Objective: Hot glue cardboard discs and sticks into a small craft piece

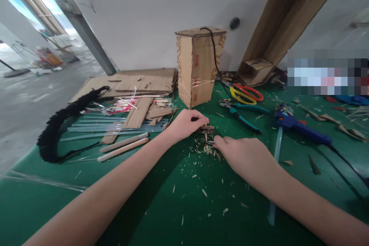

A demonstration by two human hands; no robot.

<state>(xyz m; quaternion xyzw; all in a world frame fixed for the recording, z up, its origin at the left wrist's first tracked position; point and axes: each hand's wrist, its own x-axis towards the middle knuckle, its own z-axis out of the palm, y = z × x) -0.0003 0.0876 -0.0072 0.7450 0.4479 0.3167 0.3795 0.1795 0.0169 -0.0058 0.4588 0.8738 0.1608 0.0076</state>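
Observation:
My left hand is closed, thumb and fingers pinching a small stack of cardboard with a thin wooden stick through it. The stick's lower end points down toward the green table. Close by on the right, my right hand is closed round a small metal blade, its edge side at the stick; most of the blade is hidden by the fingers. Under both hands lies a little heap of pale wood shavings, with more flakes scattered toward me.
Behind my hands stands a tall cardboard box with a black cord. To its right are scissors, teal-handled pliers and a blue glue gun. Glue sticks, wooden dowels and a black fuzzy strip lie left.

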